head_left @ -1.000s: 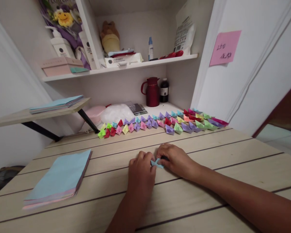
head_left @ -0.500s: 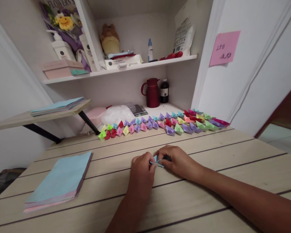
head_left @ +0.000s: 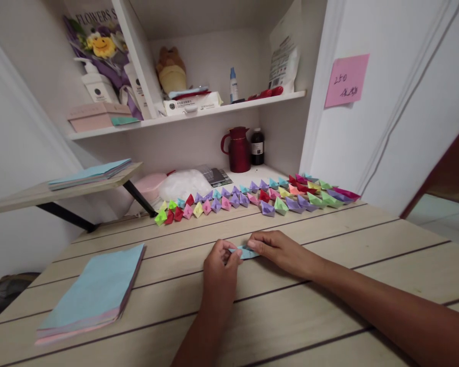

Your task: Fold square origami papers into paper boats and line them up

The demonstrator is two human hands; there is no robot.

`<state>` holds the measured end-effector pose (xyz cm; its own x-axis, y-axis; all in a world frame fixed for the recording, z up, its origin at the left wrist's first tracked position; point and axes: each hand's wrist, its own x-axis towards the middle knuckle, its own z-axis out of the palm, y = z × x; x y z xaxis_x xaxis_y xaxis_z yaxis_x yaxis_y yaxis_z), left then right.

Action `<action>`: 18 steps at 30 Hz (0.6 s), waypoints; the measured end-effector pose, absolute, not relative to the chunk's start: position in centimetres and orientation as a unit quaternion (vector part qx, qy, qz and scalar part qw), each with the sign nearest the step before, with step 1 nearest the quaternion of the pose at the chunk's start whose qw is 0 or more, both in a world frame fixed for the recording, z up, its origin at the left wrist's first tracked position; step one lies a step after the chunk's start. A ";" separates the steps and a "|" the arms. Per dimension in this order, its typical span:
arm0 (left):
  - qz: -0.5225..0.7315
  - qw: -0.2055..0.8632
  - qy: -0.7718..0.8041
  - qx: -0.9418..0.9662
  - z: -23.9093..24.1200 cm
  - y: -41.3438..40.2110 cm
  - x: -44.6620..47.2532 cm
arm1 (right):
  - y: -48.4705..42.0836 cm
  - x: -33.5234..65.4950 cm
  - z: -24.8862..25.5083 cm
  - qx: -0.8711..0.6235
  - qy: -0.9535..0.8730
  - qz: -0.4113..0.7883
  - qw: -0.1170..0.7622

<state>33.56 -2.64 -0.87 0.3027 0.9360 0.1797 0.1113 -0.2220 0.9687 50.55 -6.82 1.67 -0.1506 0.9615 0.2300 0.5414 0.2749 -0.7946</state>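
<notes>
Both hands pinch a small light-blue folded paper (head_left: 245, 252) just above the wooden table (head_left: 329, 285). My left hand (head_left: 221, 265) grips its left end with closed fingers. My right hand (head_left: 277, 248) holds the right end between thumb and fingers. Beyond them, a long row of several small coloured paper boats (head_left: 252, 198) runs along the table's far edge. A stack of coloured paper sheets (head_left: 94, 290), light blue on top, lies at the near left.
A raised wooden board (head_left: 30, 191) at the left carries more blue sheets (head_left: 90, 173). Behind the boats stand a dark red jug (head_left: 238, 149) and a dark bottle (head_left: 257, 146). A shelf (head_left: 187, 114) above holds bottles, boxes and a toy. A pink note (head_left: 346, 80) is stuck on the wall.
The blue paper has gone from a crossed, pinched shape to a longer flat strip stretched between the two hands. Both hands moved slightly apart and away from me.
</notes>
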 end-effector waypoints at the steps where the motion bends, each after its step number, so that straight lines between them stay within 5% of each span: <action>1: 0.436 0.486 0.402 0.642 -0.9 -2.7 33.6 | -6.9 50.6 1.7 -0.530 -0.709 0.281 0.372; 18: 0.463 0.422 0.432 0.649 -0.5 -2.8 33.5 | -6.1 50.0 0.3 -0.523 -0.526 0.419 0.524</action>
<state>33.54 -2.82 -0.52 0.1978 0.9515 0.2356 0.1693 -0.2699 0.9479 49.96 -6.13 0.31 0.0960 0.9890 0.1123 0.1100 0.1016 -0.9887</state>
